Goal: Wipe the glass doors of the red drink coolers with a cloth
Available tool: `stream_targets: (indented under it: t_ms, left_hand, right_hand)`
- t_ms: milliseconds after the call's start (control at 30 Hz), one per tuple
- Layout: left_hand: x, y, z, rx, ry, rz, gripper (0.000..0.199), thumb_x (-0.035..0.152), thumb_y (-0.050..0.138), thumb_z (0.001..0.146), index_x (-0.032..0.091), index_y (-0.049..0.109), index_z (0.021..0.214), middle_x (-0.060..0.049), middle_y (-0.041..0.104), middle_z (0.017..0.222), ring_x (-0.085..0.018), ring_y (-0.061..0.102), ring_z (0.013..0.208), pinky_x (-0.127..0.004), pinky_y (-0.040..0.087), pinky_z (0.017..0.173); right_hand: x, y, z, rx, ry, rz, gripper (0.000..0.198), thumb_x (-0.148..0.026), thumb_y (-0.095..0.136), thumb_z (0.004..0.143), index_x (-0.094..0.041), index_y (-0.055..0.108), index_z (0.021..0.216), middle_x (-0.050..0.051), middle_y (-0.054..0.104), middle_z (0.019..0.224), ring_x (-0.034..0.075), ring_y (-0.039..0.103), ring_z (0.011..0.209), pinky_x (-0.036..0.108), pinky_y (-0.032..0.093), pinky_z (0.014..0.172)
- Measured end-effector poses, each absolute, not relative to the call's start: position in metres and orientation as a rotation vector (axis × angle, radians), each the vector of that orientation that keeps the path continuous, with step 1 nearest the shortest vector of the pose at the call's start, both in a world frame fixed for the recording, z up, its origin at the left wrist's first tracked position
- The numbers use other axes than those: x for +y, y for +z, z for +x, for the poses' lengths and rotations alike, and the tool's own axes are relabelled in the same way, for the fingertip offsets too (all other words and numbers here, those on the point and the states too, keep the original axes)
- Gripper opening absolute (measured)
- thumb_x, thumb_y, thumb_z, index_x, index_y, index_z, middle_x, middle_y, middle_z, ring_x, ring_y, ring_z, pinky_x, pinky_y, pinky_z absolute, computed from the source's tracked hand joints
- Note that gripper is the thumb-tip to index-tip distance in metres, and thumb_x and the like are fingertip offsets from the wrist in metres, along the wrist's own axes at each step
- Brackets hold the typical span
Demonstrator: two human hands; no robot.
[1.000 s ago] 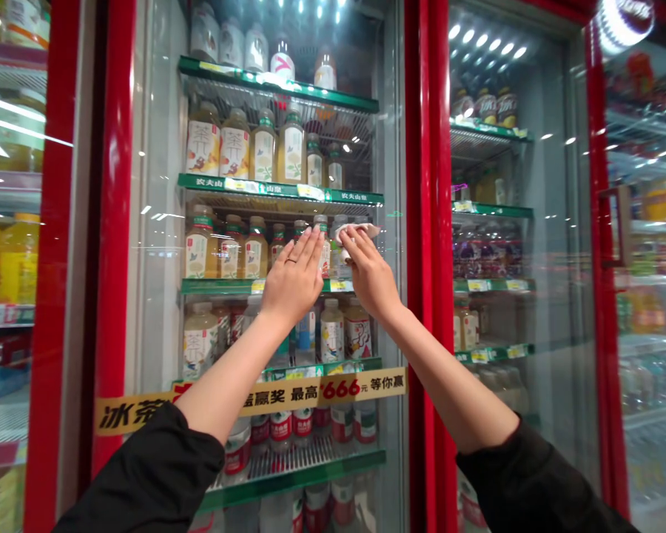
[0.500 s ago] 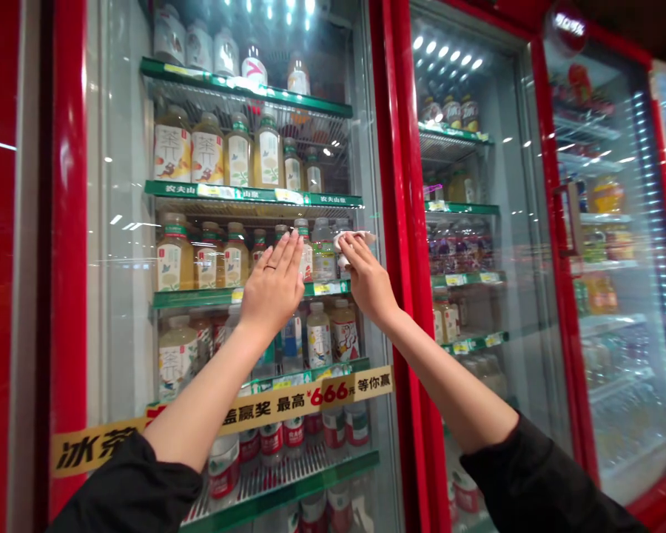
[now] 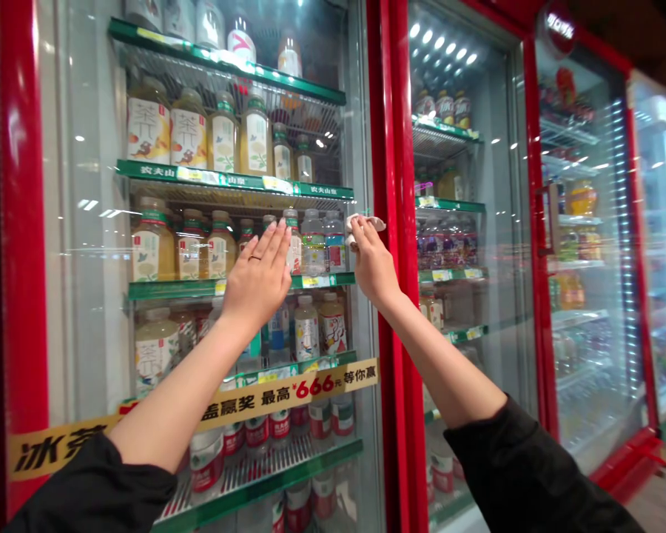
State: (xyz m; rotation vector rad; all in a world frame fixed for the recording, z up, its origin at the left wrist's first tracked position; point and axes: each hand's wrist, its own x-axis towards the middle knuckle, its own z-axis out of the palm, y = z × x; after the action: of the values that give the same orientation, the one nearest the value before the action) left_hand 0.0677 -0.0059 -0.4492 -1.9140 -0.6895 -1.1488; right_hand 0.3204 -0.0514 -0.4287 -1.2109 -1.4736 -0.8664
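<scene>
My left hand (image 3: 258, 275) lies flat against the glass door (image 3: 89, 244) of a red-framed drinks fridge, fingers stretched out, a ring on one of them. To its right, my right hand (image 3: 374, 260) presses a crumpled white cloth (image 3: 373, 221) to the same pane, close to the door's right frame. Part of the cloth is hidden under my fingers. Behind the glass, bottled drinks (image 3: 153, 240) stand in rows on green-edged shelves (image 3: 160, 289).
A gold promotional strip (image 3: 277, 391) with printed characters crosses the door below my hands. The red door frame (image 3: 385, 266) runs upright at the right. Further right stand a second fridge door (image 3: 505, 244) and another red fridge (image 3: 593, 296) with bottles inside.
The view has turned slightly right, so the fridge appears shifted left. My right hand and the cloth have slid right along the glass towards the frame, while my left hand stays on the pane.
</scene>
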Motion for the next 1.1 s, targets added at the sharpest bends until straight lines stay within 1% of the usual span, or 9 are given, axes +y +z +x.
stream_targets:
  t_ms: [100,233,267,433,533,733,900,1000,1100]
  left_hand:
    - [-0.005,-0.45,0.068,-0.671,-1.158,-1.906,0.074,0.026,0.033,0.112,0.017,0.004,0.18,-0.008,0.015,0.186,-0.025,0.02,0.175,-0.05,0.017,0.144]
    - [-0.003,-0.45,0.068,-0.657,-1.177,-1.91,0.078,0.025,0.035,0.111,0.02,-0.002,0.18,-0.006,0.014,0.187,-0.025,0.02,0.174,-0.049,0.016,0.144]
    - [-0.002,-0.45,0.068,-0.653,-1.18,-1.917,0.079,0.025,0.035,0.11,0.021,-0.003,0.18,-0.006,0.013,0.187,-0.024,0.019,0.175,-0.049,0.015,0.144]
    - [-0.001,-0.45,0.068,-0.626,-1.2,-1.945,0.082,0.024,0.035,0.11,0.023,-0.009,0.179,-0.004,0.01,0.187,-0.024,0.018,0.175,-0.049,0.013,0.145]
    - [-0.001,-0.451,0.068,-0.642,-1.196,-1.945,0.08,0.025,0.034,0.111,0.021,-0.009,0.179,-0.005,0.011,0.187,-0.025,0.018,0.175,-0.05,0.013,0.145]
    - [-0.003,-0.45,0.07,-0.647,-1.19,-1.947,0.079,0.025,0.033,0.111,0.018,-0.004,0.18,-0.008,0.016,0.187,-0.024,0.019,0.175,-0.05,0.014,0.145]
    - [-0.003,-0.45,0.07,-0.643,-1.203,-1.962,0.077,0.025,0.032,0.11,0.018,0.004,0.181,-0.007,0.017,0.188,-0.023,0.017,0.175,-0.049,0.012,0.145]
    - [-0.006,-0.45,0.069,-0.648,-1.2,-1.976,0.075,0.026,0.031,0.11,0.018,0.006,0.181,-0.007,0.019,0.187,-0.023,0.017,0.175,-0.049,0.011,0.145]
    - [-0.008,-0.449,0.07,-0.683,-1.181,-1.988,0.075,0.026,0.031,0.11,0.016,0.009,0.181,-0.008,0.019,0.187,-0.023,0.018,0.175,-0.049,0.012,0.145]
  right_hand:
    - [-0.056,-0.42,0.327,-1.449,-0.884,-1.238,0.074,0.001,0.029,0.101,-0.013,0.039,0.173,0.014,0.041,0.18,0.029,0.037,0.17,0.052,0.043,0.138]
    - [-0.057,-0.435,0.326,-1.4,-0.888,-1.323,0.072,0.001,0.03,0.101,-0.004,0.037,0.172,0.02,0.041,0.179,0.032,0.037,0.17,0.052,0.04,0.14]
    - [-0.056,-0.441,0.324,-1.402,-0.884,-1.325,0.072,0.001,0.03,0.101,-0.006,0.036,0.173,0.019,0.04,0.18,0.032,0.036,0.17,0.052,0.039,0.14]
    - [-0.048,-0.449,0.317,-1.473,-0.893,-1.211,0.078,-0.005,0.031,0.105,-0.031,0.023,0.178,0.003,0.036,0.183,0.03,0.032,0.171,0.06,0.04,0.139]
    - [-0.047,-0.443,0.323,-1.442,-0.905,-1.229,0.079,-0.004,0.033,0.104,-0.029,0.021,0.179,0.005,0.036,0.183,0.03,0.033,0.171,0.06,0.041,0.138]
    - [-0.049,-0.462,0.324,-1.398,-0.932,-1.316,0.077,0.0,0.031,0.1,-0.013,0.031,0.176,0.014,0.039,0.181,0.031,0.035,0.17,0.056,0.039,0.14]
    - [-0.048,-0.458,0.323,-1.444,-0.984,-1.284,0.084,0.001,0.03,0.099,-0.026,0.021,0.178,0.004,0.039,0.182,0.028,0.036,0.17,0.056,0.043,0.138]
    - [-0.048,-0.457,0.32,-1.379,-0.986,-1.314,0.08,0.0,0.028,0.101,-0.018,0.018,0.178,0.013,0.04,0.181,0.035,0.037,0.169,0.062,0.045,0.135]
    - [-0.047,-0.47,0.31,-1.33,-0.963,-1.34,0.075,0.0,0.025,0.102,-0.008,0.021,0.176,0.022,0.04,0.178,0.041,0.04,0.167,0.066,0.045,0.134]
